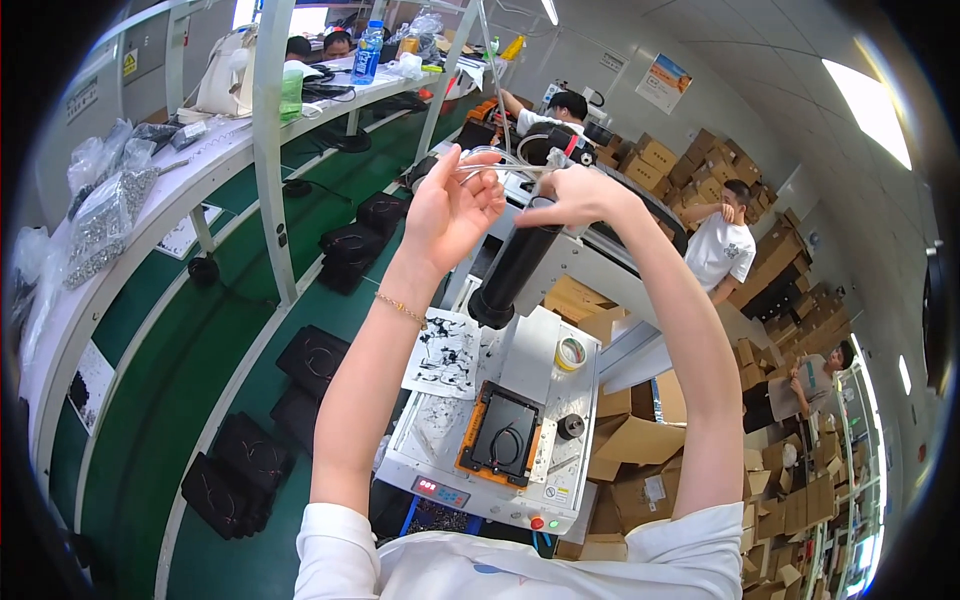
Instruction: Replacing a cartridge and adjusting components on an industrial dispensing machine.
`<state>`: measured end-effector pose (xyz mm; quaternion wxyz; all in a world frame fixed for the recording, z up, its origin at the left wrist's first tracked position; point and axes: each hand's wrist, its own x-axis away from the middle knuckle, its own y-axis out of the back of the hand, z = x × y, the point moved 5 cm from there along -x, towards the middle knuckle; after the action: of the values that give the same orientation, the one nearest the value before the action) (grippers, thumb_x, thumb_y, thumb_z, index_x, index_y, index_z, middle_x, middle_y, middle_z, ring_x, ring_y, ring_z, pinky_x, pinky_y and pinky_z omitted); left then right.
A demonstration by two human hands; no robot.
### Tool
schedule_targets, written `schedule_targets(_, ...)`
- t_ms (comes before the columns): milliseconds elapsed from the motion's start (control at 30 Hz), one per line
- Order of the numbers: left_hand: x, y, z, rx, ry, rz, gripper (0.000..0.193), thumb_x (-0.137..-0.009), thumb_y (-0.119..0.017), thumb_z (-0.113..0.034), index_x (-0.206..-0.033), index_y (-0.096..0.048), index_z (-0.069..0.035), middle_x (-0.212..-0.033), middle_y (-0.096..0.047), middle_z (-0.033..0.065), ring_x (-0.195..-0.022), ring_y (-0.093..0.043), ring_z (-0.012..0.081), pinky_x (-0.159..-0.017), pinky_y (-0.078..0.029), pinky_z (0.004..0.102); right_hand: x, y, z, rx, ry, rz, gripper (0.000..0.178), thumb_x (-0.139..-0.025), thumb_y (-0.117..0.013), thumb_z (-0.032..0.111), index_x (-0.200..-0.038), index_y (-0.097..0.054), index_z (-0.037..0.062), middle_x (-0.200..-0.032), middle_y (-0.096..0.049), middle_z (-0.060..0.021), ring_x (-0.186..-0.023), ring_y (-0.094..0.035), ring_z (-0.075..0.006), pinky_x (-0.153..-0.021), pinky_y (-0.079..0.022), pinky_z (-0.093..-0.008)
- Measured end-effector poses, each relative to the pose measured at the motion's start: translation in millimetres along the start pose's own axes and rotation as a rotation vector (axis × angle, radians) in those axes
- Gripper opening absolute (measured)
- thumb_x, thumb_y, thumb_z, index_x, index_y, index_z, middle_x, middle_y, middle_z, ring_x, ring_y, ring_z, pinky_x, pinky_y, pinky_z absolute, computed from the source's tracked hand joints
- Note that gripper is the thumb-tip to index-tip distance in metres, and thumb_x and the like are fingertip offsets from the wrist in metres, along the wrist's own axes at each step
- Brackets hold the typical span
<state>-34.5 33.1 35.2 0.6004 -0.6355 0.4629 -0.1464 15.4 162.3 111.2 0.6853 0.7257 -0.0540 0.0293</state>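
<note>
Both arms are raised over a white benchtop machine [545,375]. My left hand [455,210] is palm-up with loosely bent, separated fingers; clear tubing [500,168] runs close by its fingertips. My right hand [585,195] curls over the top of a thick black cylinder [515,265], thumb against its side. What its other fingertips touch is hidden. The cylinder stands tilted in view above the machine's bed. Below, an orange-edged fixture [468,440] carries a flat black square part [505,430] with a looped thin black cable [508,445].
On the bed are a black-smeared white sheet [443,355], a tape roll [570,353] and a small dark round piece [570,427]. Stacks of black parts [240,470] lie left, beside a long bench [215,145]. Cardboard boxes [640,470] crowd the right. Several other people are farther off.
</note>
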Motion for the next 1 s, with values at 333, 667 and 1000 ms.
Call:
schedule_targets(333, 1, -1, 7, 0.032, 0.021, 0.015, 0.04, -0.101, -0.042, -0.029, -0.117, -0.048, 0.007, -0.075, -0.047, 0.0069, -0.076, -0.044, 0.0183, -0.071, -0.042, 0.0317, 23, 3, -4, -0.112, -0.422, 0.135, 0.059, -0.072, -0.071, 0.044, -0.116, -0.058, 0.0077, -0.1, -0.065, -0.0149, -0.096, -0.063, -0.0225, -0.083, -0.049, -0.0358)
schedule_targets(667, 3, 3, 8, 0.056, 0.032, 0.049, 0.04, -0.101, -0.041, -0.029, -0.117, -0.045, 0.007, -0.077, -0.043, 0.0066, -0.075, -0.041, 0.0173, -0.07, -0.04, 0.0311, 5, 1, -5, -0.007, -0.295, 0.247, 0.059, -0.075, -0.069, 0.047, -0.117, -0.058, 0.0073, -0.119, -0.059, -0.0204, -0.112, -0.057, -0.0289, -0.092, -0.046, -0.0374)
schedule_targets(1000, 5, 1, 7, 0.094, 0.032, 0.047, 0.04, -0.102, -0.04, -0.029, -0.116, -0.047, 0.007, -0.077, -0.044, 0.0067, -0.075, -0.041, 0.0174, -0.071, -0.04, 0.0312, 4, -3, -6, 0.017, -0.498, 0.3, 0.054, -0.068, -0.076, 0.03, -0.115, -0.06, 0.0081, -0.114, -0.061, -0.0166, -0.106, -0.06, -0.0233, -0.092, -0.048, -0.0343)
